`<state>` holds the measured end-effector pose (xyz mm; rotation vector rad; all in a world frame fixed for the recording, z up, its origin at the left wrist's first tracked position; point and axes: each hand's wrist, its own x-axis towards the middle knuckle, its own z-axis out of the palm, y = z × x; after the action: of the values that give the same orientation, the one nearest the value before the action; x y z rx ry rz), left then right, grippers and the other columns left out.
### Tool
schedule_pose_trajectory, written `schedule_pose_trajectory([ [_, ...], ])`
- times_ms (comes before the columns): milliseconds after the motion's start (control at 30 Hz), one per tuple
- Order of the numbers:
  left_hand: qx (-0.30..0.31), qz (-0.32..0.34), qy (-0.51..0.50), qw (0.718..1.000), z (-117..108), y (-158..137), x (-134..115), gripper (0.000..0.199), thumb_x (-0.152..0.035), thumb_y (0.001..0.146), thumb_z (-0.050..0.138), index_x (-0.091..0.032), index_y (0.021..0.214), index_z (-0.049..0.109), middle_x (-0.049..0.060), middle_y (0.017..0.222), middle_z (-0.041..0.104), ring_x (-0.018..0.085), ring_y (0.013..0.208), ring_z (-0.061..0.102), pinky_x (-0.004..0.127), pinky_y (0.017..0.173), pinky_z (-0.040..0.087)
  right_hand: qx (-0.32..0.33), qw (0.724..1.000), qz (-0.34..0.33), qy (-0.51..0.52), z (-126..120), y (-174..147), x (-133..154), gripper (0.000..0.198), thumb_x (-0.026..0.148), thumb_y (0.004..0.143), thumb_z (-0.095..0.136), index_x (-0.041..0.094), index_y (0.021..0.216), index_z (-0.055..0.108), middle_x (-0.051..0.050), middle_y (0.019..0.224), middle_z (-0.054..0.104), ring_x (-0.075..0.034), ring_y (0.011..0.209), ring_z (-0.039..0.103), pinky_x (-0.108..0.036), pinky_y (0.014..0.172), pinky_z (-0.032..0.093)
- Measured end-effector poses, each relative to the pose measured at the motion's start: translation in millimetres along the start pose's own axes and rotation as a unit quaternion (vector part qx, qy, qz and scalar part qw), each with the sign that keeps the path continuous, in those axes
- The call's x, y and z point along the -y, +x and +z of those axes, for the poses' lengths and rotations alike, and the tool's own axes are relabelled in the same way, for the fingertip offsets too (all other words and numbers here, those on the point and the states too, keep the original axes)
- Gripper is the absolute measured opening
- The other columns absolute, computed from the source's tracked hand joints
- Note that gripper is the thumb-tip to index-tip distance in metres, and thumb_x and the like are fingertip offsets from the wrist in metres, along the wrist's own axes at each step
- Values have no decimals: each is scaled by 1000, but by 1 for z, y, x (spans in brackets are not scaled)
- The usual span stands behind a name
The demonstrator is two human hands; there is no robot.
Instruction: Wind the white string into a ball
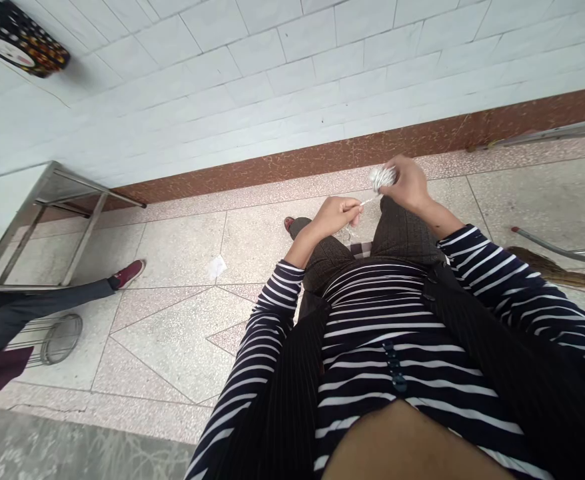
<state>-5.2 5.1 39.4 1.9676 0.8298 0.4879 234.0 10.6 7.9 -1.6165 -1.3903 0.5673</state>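
In my right hand (408, 183) is a small ball of white yarn (382, 178), held by closed fingers above my right knee. A white strand (369, 201) runs from the ball down to my left hand (336, 216), whose thumb and fingers are pinched on it. Some loose yarn (348, 233) hangs below the left hand, between my legs. The two hands are a short way apart, with the strand stretched between them.
A white tiled wall (272, 73) stands in front, with a brown skirting (252, 163). A metal-legged table (7, 200) and a seated person's leg (47, 307) are at left. White paper (217, 268) lies on the floor. A broom (552, 267) is at right.
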Motion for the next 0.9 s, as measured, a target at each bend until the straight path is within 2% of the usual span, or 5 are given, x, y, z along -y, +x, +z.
schedule_pose_trajectory([
  [133,-31,21,44,998,-17,15,1,38,-30,100,59,-17,66,68,1,68,70,12,63,60,26,72,44,249,958,99,99,2,-27,11,41,-1,54,82,22,87,73,2,74,64,-19,67,63,-35,65,59],
  [233,-26,39,47,998,-19,20,8,37,-31,101,59,-17,68,69,0,70,71,14,69,63,27,78,46,335,893,155,256,-10,-36,23,46,0,50,86,21,90,77,0,82,73,-16,63,66,-29,57,60],
  [367,-68,55,49,995,-15,22,16,41,-36,105,55,-18,70,68,1,73,71,15,73,64,27,80,47,364,849,168,344,-27,-38,36,47,7,49,93,20,92,77,-3,84,78,-18,69,73,-27,59,65],
  [633,-155,50,77,984,-12,26,17,47,-39,109,52,-20,69,65,0,71,69,14,69,61,27,77,45,385,831,185,356,-22,-44,37,41,4,54,89,19,87,70,-2,79,76,-16,63,73,-23,55,63],
  [900,-223,39,32,974,-13,20,3,44,-43,111,52,-20,77,68,0,71,70,13,71,64,27,79,50,323,877,200,296,-16,-39,35,46,-11,54,85,18,89,76,-1,75,74,-16,57,73,-23,51,65],
])
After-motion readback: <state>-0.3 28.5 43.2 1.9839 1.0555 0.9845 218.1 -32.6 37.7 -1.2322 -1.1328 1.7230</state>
